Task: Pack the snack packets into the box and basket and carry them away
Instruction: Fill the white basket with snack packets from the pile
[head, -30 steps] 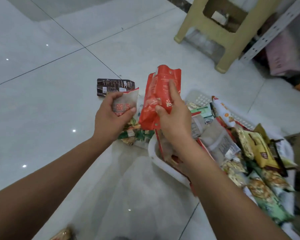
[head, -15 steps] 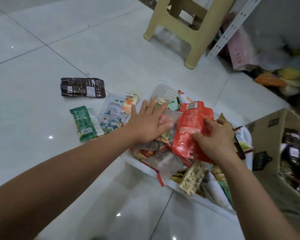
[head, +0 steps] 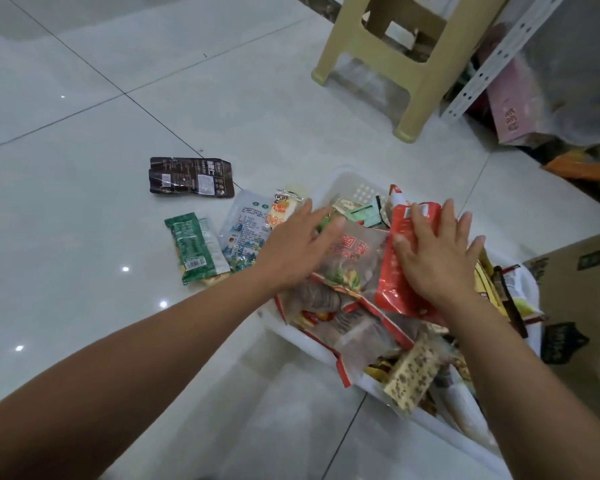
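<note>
A white plastic basket on the floor is heaped with several snack packets. My right hand lies flat, fingers spread, on a red packet on top of the heap. My left hand is open with straight fingers at the basket's left edge, touching a clear packet with red print. A cardboard box stands to the right of the basket. Loose on the tiles to the left lie a dark brown packet, a green packet, a pale blue-white packet and a small orange-white one.
A beige plastic stool stands on the tiles beyond the basket. Past it, a white perforated shelf post and a pile of bags and pink packaging fill the far right corner. Glossy white floor tiles stretch to the left.
Both hands came down from holding packets in the air. The red packet and the clear one now lie on the basket's heap, and both hands have flattened on them.
</note>
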